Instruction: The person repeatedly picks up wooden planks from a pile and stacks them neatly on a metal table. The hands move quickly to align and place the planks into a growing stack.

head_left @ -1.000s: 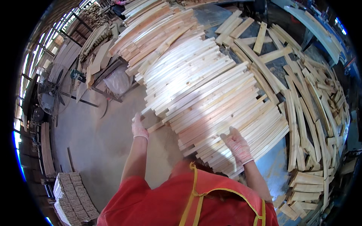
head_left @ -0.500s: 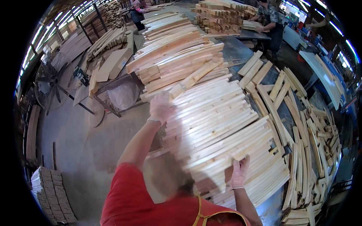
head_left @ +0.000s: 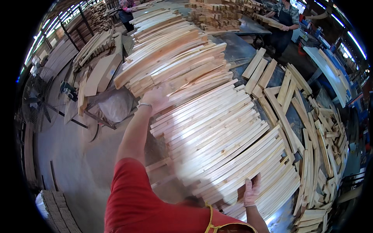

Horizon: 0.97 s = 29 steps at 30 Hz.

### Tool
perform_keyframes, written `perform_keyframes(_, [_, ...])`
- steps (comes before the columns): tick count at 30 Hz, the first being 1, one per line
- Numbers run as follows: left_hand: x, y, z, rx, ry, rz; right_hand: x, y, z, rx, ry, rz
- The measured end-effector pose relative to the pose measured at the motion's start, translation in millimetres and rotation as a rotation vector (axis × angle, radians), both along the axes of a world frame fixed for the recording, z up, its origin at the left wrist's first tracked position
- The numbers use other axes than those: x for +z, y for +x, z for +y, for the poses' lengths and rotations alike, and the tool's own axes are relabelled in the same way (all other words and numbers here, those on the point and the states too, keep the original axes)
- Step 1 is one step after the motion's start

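A long row of pale wooden strips [head_left: 211, 132] lies side by side in front of me. My left hand [head_left: 156, 98], in a light glove, reaches to the left ends of the farther strips. Motion blur smears its fingers, so I cannot make out whether it grips one. My right hand [head_left: 251, 191], also gloved, is at the near right part of the row, fingers apart and nothing visible in them. Beyond my left hand, a rougher stack of wooden strips [head_left: 171, 58] rises higher than the near row.
Loose wood pieces [head_left: 324, 155] lie heaped on the right. A floor fan [head_left: 39, 97] and a plastic bag [head_left: 115, 106] are on the left. At the far right a co-worker [head_left: 283, 29] holds boards beside a dark table [head_left: 252, 26]. A strapped bundle [head_left: 56, 209] stands lower left.
My left hand has moved farther away along the row. A strip that lay slanted across the stack now lies more in line with the others. The co-worker has lifted boards off the table.
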State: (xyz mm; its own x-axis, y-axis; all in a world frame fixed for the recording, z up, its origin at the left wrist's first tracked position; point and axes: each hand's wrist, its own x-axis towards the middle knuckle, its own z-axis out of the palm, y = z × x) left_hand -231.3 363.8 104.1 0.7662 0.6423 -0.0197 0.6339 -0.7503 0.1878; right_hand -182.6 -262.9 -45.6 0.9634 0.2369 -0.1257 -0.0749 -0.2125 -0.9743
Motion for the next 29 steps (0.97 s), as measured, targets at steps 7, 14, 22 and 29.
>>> perform_keyframes(7, [3.7,20.8,15.6,-0.046,0.037,0.190,-5.3,-2.0,-5.6,0.009,0.034,-0.038])
perform_keyframes(14, [11.8,64.7,21.3,-0.057,0.068,0.271,3.1,-5.2,0.8,0.005,-0.009,-0.032])
perform_keyframes(22, [-22.4,54.3,19.7,-0.157,0.728,-0.071,-1.3,-3.1,-2.8,0.034,-0.036,-0.074])
perform_keyframes(29, [3.2,77.6,-1.2,-0.098,0.653,0.151,-11.8,-4.2,-7.6,-0.003,0.003,-0.074])
